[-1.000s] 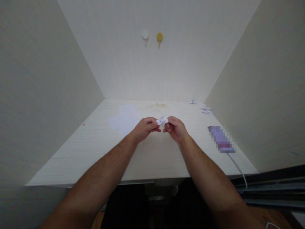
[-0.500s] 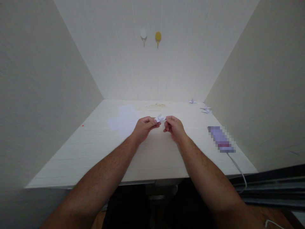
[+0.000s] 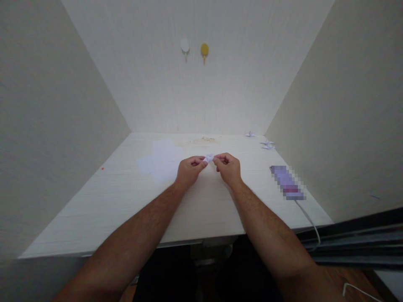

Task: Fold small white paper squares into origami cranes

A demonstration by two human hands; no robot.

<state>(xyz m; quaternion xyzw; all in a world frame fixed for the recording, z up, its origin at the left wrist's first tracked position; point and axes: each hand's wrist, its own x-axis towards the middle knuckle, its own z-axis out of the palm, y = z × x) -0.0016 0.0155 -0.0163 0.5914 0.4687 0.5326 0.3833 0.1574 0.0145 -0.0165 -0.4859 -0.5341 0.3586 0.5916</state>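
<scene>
A small folded white paper crane (image 3: pixel 208 158) is held just above the table, between my two hands. My left hand (image 3: pixel 190 170) pinches its left side with thumb and fingers. My right hand (image 3: pixel 228 167) has its thumb and forefinger closed at the crane's right edge, the other fingers curled. Part of the crane is covered by my fingertips, so its exact folds cannot be made out.
White paper sheets (image 3: pixel 162 161) lie left of my hands on the white table (image 3: pixel 126 209). Several finished paper cranes (image 3: pixel 267 145) stand at the back right. A blurred-out phone (image 3: pixel 286 182) with a white cable (image 3: pixel 307 214) lies right. Walls enclose three sides.
My right hand has turned, its fingers curling closer together by the crane. The crane is tilted differently and shows less of its wings. The whole view has shifted slightly.
</scene>
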